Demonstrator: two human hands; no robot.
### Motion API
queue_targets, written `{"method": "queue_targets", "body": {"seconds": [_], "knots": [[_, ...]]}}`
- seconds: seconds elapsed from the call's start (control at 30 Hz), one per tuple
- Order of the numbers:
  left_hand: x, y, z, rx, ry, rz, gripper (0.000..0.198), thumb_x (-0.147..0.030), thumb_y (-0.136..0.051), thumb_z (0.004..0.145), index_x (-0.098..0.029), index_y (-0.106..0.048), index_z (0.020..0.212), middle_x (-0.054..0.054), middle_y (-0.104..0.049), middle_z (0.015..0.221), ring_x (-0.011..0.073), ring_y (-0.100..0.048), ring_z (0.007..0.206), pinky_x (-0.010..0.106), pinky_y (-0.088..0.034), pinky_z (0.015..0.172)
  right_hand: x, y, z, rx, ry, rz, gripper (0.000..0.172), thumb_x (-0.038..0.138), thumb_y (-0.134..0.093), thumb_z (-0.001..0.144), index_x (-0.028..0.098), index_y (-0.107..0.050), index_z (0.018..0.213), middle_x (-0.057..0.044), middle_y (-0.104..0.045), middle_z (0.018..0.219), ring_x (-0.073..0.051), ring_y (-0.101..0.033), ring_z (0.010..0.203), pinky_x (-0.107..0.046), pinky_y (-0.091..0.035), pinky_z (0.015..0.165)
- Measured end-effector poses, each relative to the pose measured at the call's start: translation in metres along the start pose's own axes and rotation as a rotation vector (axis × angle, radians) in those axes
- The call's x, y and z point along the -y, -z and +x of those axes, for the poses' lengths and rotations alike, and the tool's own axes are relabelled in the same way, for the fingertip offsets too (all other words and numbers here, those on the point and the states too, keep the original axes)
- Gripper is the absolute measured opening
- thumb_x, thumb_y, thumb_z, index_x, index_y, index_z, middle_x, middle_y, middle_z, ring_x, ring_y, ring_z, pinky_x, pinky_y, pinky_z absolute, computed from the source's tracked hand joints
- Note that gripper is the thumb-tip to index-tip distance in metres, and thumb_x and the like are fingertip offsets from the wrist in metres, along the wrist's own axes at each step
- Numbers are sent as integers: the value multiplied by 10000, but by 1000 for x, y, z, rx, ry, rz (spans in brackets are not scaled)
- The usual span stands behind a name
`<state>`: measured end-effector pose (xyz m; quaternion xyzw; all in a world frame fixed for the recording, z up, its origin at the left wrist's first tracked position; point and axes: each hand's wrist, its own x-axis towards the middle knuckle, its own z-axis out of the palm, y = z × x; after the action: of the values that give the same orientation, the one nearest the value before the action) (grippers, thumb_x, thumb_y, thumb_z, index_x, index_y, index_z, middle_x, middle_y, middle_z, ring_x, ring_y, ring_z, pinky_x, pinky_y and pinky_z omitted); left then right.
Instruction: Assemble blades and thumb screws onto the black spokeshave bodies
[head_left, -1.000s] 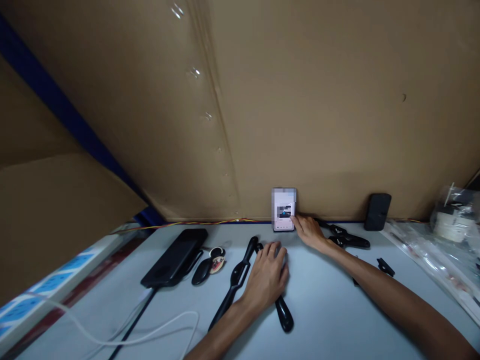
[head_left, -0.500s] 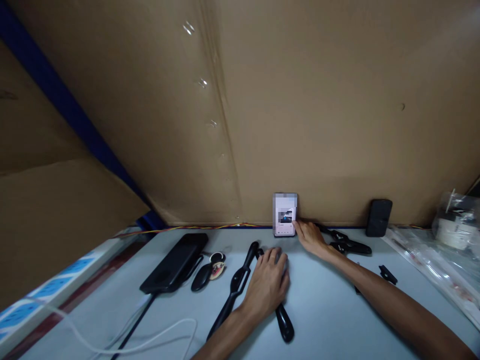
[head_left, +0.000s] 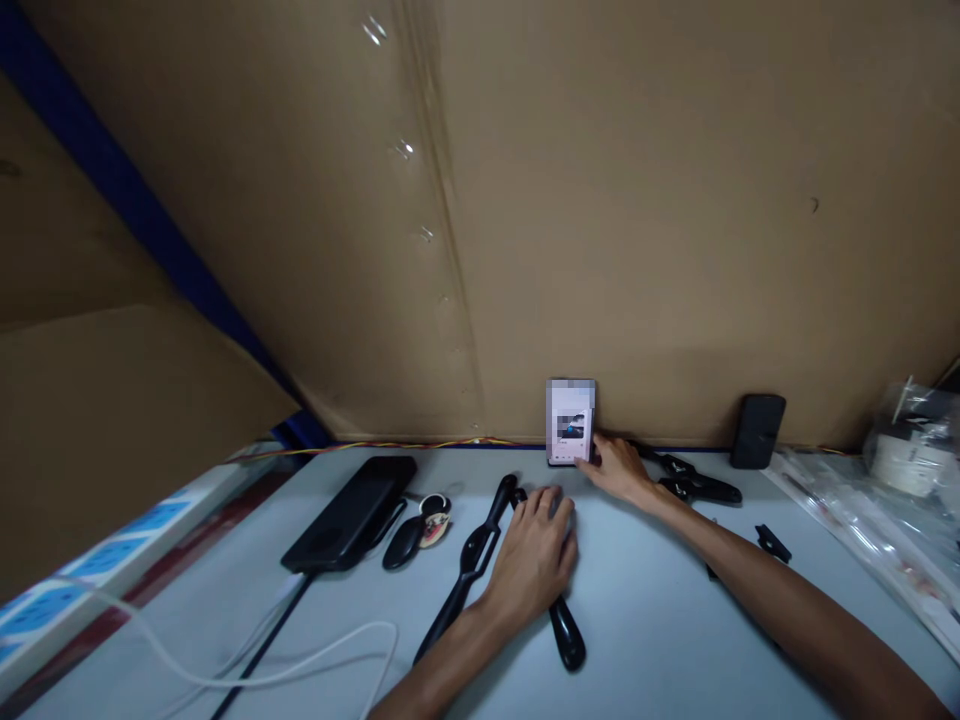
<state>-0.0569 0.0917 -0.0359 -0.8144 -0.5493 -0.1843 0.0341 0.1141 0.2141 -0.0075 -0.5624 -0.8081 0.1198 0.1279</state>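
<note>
My left hand [head_left: 534, 545] lies palm down over a long black plastic bar [head_left: 568, 635], its fingers bent around it. Both rounded ends of the bar stick out from beneath the hand; its middle is hidden. Just to the left lies another black bar [head_left: 474, 555] with a slot along its middle. My right hand [head_left: 619, 468] holds nothing, and a fingertip is at the lower right of a lit phone [head_left: 571, 425] propped against the cardboard. Part of the phone's screen is blurred out. Behind the right hand lie black clip-like parts [head_left: 694, 483].
Left on the grey table [head_left: 637, 620] are a black power bank [head_left: 352, 515] with cables and a key fob [head_left: 403, 543]. A dark phone [head_left: 757, 432] leans at the right. Plastic bags [head_left: 874, 540] and a power strip [head_left: 112, 560] flank the sides; a cardboard wall [head_left: 637, 200] stands behind.
My right hand's fingertip has moved down from the lit phone's right edge to the lower part of its screen. The left hand stays on the black bar. The view has shifted slightly.
</note>
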Motion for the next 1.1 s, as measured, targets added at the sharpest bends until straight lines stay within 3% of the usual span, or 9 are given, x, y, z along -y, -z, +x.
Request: {"method": "queue_targets", "body": {"seconds": [1.1], "knots": [[-1, 3, 1, 4, -7, 25, 276, -319, -721, 1024, -164, -679, 1248, 114, -648, 1375, 308, -637, 1260, 531, -567, 1039, 4, 6, -4, 7, -14, -17, 376, 408, -681, 1048, 190, -644, 1352, -107, -671, 1346, -262, -699, 1133, -481, -608, 961]]}}
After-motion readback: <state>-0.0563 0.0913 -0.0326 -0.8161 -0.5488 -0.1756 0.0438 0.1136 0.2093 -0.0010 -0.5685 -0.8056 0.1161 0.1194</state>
